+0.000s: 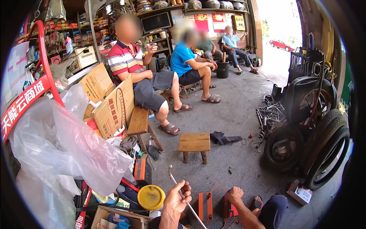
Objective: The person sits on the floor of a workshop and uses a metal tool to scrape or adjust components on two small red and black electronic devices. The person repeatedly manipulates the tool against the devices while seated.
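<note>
My left hand (177, 197) is closed round a long, thin metal rod (174, 179) with a short cross-piece at its upper end. The rod slants from upper left to lower right. My right hand (235, 194) is curled at the top of a red and dark box-shaped battery (231, 210) on the floor. Its fingertips are hidden, so what they grip, if anything, does not show. Just left of it stands an orange and dark battery (205, 207). A thin red wire (218, 186) runs from that battery toward my right hand.
A wooden stool (194, 142) stands ahead, with dark cloth (225, 138) beside it. Tyres (284, 148) and scattered metal tools (271, 109) lie to the right. At left are plastic sheeting (82, 143), a yellow-lidded bucket (151, 197) and a cardboard box (100, 218). Several seated people are farther back.
</note>
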